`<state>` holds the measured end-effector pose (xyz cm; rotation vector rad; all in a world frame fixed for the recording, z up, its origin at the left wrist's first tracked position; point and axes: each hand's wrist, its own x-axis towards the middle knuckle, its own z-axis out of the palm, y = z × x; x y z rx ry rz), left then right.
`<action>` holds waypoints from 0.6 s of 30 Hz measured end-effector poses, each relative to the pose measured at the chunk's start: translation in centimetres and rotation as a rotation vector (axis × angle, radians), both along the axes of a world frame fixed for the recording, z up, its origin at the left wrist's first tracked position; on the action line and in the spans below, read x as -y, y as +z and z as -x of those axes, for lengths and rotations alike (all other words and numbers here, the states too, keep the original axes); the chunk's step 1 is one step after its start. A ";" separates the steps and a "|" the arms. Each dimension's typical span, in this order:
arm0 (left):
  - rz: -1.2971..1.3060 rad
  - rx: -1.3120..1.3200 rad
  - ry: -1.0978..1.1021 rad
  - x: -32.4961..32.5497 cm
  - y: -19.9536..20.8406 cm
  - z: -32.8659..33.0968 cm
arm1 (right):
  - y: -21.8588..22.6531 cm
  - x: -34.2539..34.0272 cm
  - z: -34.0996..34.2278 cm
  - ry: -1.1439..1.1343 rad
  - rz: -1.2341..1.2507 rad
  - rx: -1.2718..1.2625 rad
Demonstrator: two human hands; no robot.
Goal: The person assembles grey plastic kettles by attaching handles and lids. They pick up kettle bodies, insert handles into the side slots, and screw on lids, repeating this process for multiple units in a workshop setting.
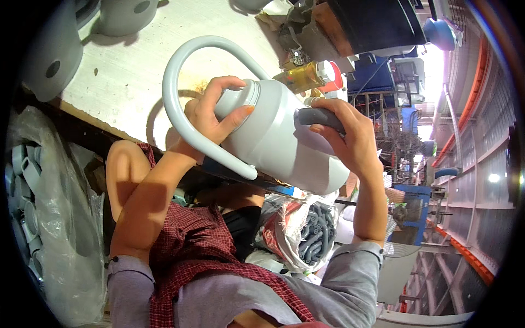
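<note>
A light grey plastic watering can [276,128] lies tilted before me at the table's front edge, its big loop handle [174,90] toward the left. My left hand [208,112] reaches through the loop, closed around the can's collar, fingers on top and thumb below. My right hand [353,134] is closed on a short, rounded dark grey spout piece [320,118], which rests against the can's side. Whether that piece is fixed to the can I cannot tell. Just behind the can lies a bottle of yellow liquid [299,78] with a white cap.
Similar grey cans [52,60] stand at the far left of the white table [131,65]. Below right, a white sack [284,229] holds several dark grey curved tubes [317,235]. A clear plastic bag [71,218] of grey parts stands left. A black bin-like object [377,27] is at the back.
</note>
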<state>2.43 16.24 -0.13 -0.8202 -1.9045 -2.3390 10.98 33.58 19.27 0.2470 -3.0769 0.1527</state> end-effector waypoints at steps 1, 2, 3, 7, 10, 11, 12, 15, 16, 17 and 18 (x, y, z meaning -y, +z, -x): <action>0.006 0.012 -0.012 0.0 0.1 0.0 | 0.0 0.0 0.0 -0.007 -0.002 0.001; 0.011 -0.007 0.005 0.2 0.2 -0.1 | -0.1 0.1 0.0 -0.011 0.007 0.005; 0.016 -0.026 0.020 0.3 0.3 -0.1 | -0.1 0.1 0.0 -0.015 0.016 0.010; -0.002 -0.070 0.042 0.3 0.0 -0.1 | -0.3 0.0 0.3 -0.012 0.028 0.008; -0.001 -0.027 0.019 0.2 -0.1 -0.2 | -0.1 -0.1 0.4 -0.003 0.023 0.031; -0.003 -0.040 0.026 0.3 0.0 -0.2 | 0.0 -0.1 0.4 0.000 0.025 0.037; -0.006 -0.053 0.032 0.3 0.1 -0.2 | 0.0 -0.1 0.4 0.003 0.028 0.042; -0.001 -0.085 0.054 0.3 0.1 -0.3 | 0.1 0.1 0.6 -0.018 0.037 0.064; 0.002 -0.095 0.062 0.3 0.0 -0.3 | 0.1 0.3 0.7 -0.030 0.041 0.072; 0.003 -0.153 0.105 0.2 -0.2 -0.3 | 0.0 0.5 0.7 -0.041 0.042 0.079; 0.004 -0.210 0.147 0.1 -0.4 -0.2 | 0.0 0.7 0.7 -0.051 0.043 0.085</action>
